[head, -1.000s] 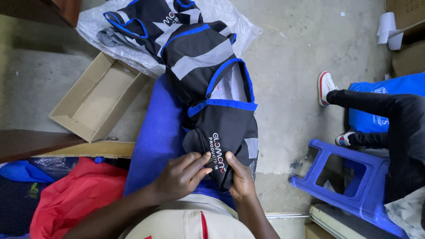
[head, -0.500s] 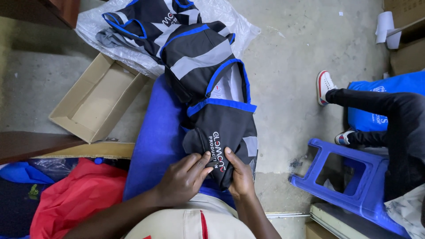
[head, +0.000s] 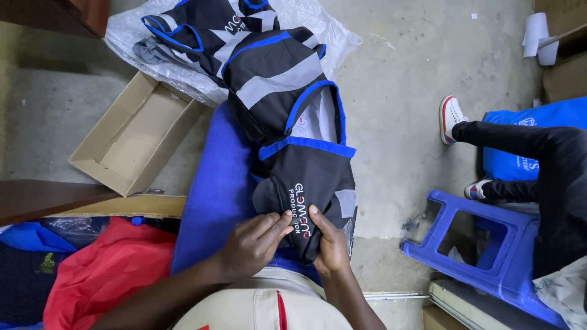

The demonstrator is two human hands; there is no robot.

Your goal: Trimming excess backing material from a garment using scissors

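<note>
A black vest (head: 299, 140) with blue trim and grey stripes lies stretched over a blue cloth (head: 214, 189) in front of me. My left hand (head: 251, 244) rests on the vest's near end, fingers pressing beside white printed lettering. My right hand (head: 330, 244) grips the same near end from the right, thumb on top. More vests of the same kind (head: 208, 30) lie piled on a clear plastic sheet (head: 324, 30) farther away.
An open cardboard box (head: 131, 137) sits on the concrete floor at left. Red fabric (head: 104, 269) is heaped at lower left. Another person's legs in black trousers (head: 526, 146) and white shoes are at right, beside a blue plastic stool (head: 483, 250).
Both hands have shifted slightly on the vest's near end; the vest has hardly moved.
</note>
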